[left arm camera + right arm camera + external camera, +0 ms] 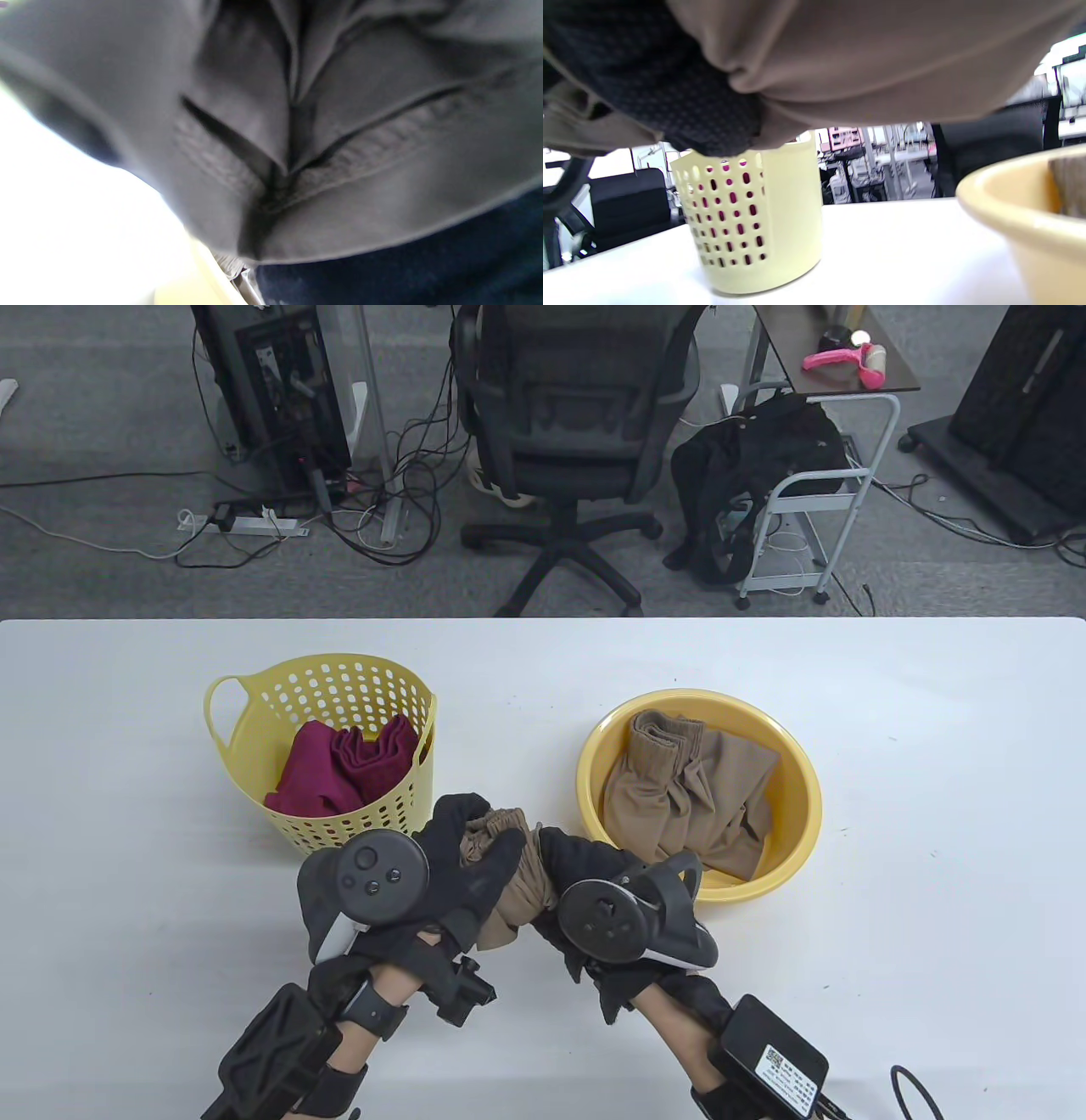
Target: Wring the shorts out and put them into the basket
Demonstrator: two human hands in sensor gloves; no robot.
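You held the tan shorts [509, 882] bunched between both hands above the tabletop [891, 831], just in front of the perforated basket [246, 729]; the fingers of your left hand [458, 865] and right hand [585, 869] were clamped on the cloth. Risk: a loose end could slip free mid-twist, or drips could wet the white tabletop. A yellow basin [797, 780] stood beside; an office chair [577, 432] and cables lay beyond
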